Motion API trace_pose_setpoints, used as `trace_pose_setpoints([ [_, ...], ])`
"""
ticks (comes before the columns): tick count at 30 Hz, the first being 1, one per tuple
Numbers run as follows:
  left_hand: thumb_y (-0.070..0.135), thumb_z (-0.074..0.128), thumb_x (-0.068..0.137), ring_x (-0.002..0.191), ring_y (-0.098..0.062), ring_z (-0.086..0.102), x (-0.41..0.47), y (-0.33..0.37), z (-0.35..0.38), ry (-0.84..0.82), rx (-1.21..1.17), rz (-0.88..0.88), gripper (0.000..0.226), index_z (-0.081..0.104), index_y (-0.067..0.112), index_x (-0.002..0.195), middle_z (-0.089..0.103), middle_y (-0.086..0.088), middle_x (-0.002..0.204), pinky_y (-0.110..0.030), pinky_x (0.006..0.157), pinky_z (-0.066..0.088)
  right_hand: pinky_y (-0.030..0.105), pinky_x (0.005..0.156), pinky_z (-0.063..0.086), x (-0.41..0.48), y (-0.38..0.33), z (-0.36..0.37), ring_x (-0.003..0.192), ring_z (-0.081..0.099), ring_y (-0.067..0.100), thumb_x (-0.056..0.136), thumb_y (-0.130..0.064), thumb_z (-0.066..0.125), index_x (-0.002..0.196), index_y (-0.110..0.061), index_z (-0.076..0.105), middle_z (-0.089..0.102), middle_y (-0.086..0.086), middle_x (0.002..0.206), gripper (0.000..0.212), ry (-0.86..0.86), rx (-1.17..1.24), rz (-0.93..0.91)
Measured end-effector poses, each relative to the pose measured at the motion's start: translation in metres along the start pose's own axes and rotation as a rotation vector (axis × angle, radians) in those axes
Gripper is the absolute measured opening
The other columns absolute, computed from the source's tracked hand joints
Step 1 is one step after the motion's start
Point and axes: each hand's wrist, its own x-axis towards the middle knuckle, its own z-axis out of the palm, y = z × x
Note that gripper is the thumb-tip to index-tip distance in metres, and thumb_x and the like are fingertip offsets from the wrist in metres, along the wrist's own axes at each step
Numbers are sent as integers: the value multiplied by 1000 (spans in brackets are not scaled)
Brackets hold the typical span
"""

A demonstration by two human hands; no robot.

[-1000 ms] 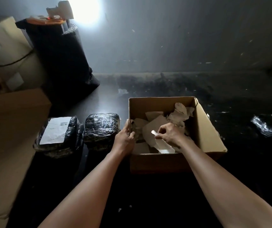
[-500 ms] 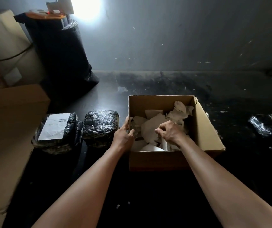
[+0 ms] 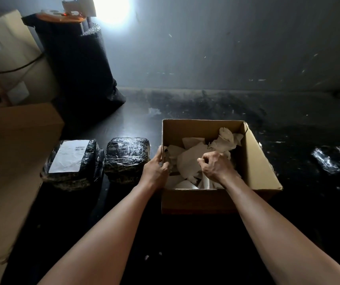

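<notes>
Fingers (image 3: 203, 161), right hand (image 3: 216, 168), clutch paper (image 3: 187, 163) in box (image 3: 195, 200); dark floor (image 3: 300, 124), grey wall (image 3: 226, 48).

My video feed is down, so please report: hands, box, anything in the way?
Left hand grips left wall of box. Right hand inside box, fingers curled on paper. Two wrapped parcels lie left of box, not in the way.
</notes>
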Motion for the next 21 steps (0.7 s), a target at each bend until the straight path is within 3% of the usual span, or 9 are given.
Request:
trace_pose_setpoints([
  [4, 26, 54, 92, 104, -22, 63, 0, -1, -1, -7, 23, 6, 68, 24, 41, 152, 68, -10, 120, -21, 85, 40, 26, 60, 38, -1, -3, 1, 68, 63, 22, 98, -35, 52, 68, -9, 66, 67, 7, 73, 42, 33, -47, -45],
  [9, 34, 56, 95, 124, -27, 56, 0, 0, -8, -76, 74, 30, 70, 18, 37, 154, 59, -11, 137, -28, 102, 40, 25, 58, 37, -2, -13, 3, 67, 63, 19, 96, -39, 57, 66, -10, 67, 68, 4, 71, 43, 6, -4, -56],
  [13, 47, 53, 96, 128, -29, 53, -1, -2, -17, -153, 144, 51, 72, 15, 32, 155, 58, -13, 137, -31, 105, 39, 28, 78, 55, -4, -22, -3, 93, 69, 16, 91, -25, 66, 95, -18, 77, 76, 0, 99, 13, -87, 39, -30],
  [16, 51, 53, 95, 130, -29, 51, -3, -3, -22, -164, 192, 81, 73, 18, 28, 155, 57, -13, 138, -35, 107, 40, 29, 91, 56, -10, -29, -7, 104, 68, 16, 89, -18, 71, 115, -16, 73, 74, 1, 113, 26, -132, 80, 13],
  [19, 46, 52, 97, 130, -32, 50, -6, -2, -22, -177, 199, 124, 70, 19, 25, 155, 54, -17, 139, -35, 106, 40, 35, 86, 58, -17, -35, -8, 92, 70, 14, 92, -28, 69, 103, -18, 77, 76, 1, 103, 17, -114, 137, 55],
  [21, 43, 52, 98, 130, -34, 49, -8, -2, -22, -194, 183, 128, 69, 18, 24, 155, 54, -20, 140, -35, 106, 40, 32, 75, 57, -23, -37, -7, 80, 68, 14, 93, -38, 65, 79, -25, 76, 75, -3, 85, 22, -92, 94, 89],
])
